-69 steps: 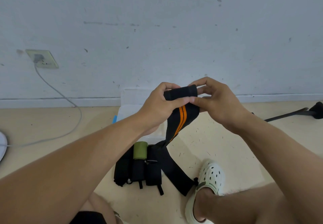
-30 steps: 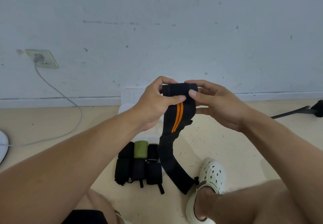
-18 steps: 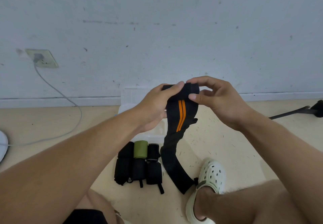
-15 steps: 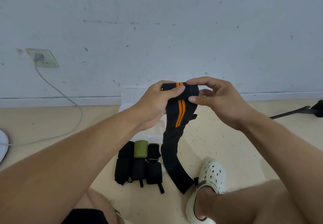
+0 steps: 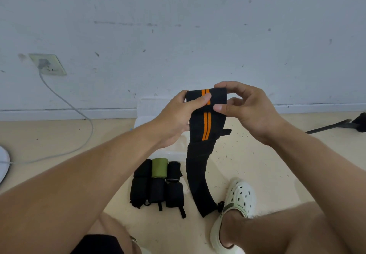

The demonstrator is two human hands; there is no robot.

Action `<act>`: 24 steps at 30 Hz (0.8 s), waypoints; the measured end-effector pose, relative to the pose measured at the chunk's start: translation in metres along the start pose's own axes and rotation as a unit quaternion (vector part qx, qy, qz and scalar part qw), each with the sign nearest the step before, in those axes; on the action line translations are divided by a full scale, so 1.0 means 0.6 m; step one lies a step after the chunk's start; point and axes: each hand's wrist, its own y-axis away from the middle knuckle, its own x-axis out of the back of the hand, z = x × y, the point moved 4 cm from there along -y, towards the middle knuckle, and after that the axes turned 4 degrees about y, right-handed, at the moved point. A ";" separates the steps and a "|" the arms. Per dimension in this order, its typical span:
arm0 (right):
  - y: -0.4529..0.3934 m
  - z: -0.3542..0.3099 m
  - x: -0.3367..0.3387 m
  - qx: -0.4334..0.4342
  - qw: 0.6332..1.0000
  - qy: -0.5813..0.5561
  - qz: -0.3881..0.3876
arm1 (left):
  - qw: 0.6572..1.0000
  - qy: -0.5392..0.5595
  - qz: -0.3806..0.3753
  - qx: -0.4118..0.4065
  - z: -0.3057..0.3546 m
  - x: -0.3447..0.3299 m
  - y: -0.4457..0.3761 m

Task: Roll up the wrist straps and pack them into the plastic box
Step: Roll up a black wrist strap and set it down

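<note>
Since a moment ago the orange stripes have turned onto the top of the roll as more strap (image 5: pixel 206 127) is wound in. Left hand (image 5: pixel 174 121) grips the roll's left end, thumb pressed across its front. Right hand (image 5: pixel 247 109) pinches the right end between thumb and fingers. Its loose tail hangs to the floor beside a white shoe (image 5: pixel 235 204). Rolled straps (image 5: pixel 158 184) lie below. Behind the hands, the clear box (image 5: pixel 146 105) sits against the wall.
</note>
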 end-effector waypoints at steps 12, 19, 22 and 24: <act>0.003 0.005 -0.016 -0.031 0.997 -0.020 -0.067 | 0.999 0.042 0.027 -0.002 0.006 0.012 -0.004; 0.001 0.016 -0.023 -0.090 0.991 -0.034 -0.092 | 0.998 0.031 0.015 -0.043 0.009 0.011 0.000; 0.001 0.008 -0.018 -0.061 0.995 -0.035 -0.066 | 0.998 0.004 0.018 -0.053 0.011 0.013 0.001; 0.002 0.004 -0.014 -0.047 0.997 -0.042 -0.051 | 0.998 -0.025 0.016 -0.053 0.015 0.013 0.001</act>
